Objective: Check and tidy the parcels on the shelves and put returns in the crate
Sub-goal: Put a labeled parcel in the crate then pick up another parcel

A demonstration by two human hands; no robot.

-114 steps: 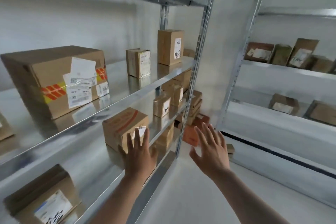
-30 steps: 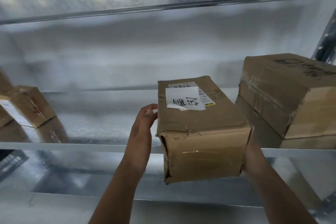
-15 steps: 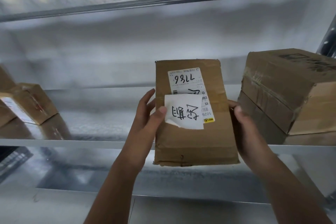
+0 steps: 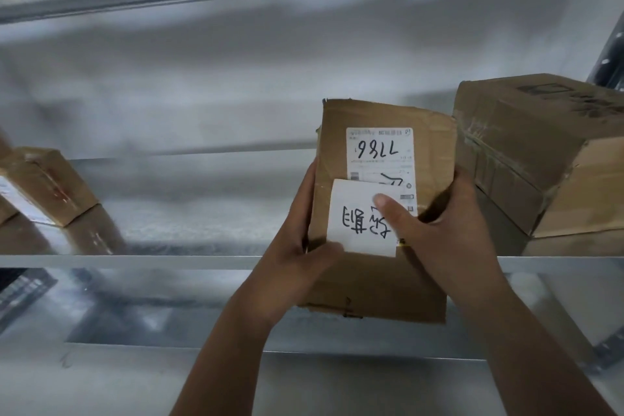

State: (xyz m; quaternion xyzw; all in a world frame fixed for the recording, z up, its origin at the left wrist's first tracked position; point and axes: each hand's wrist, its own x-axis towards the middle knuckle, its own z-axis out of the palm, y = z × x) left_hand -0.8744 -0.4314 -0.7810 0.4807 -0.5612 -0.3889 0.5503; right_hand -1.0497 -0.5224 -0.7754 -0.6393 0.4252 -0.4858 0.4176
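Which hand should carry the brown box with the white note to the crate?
Probably the left hand. It wraps the side and lower corner of the brown cardboard parcel, bearing it. The right hand has its thumb pressed on the white handwritten paper note, so it looks busier. No crate is visible.

shelf (image 4: 202,260) | right: 2 stacked boxes (image 4: 526,152) | left: small box (image 4: 47,186)

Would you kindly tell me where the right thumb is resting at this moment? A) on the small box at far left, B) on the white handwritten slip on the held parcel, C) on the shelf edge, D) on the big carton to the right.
B: the right hand has its thumb pressed on the white handwritten slip stuck to the held parcel, while the left hand grips the parcel's left edge.
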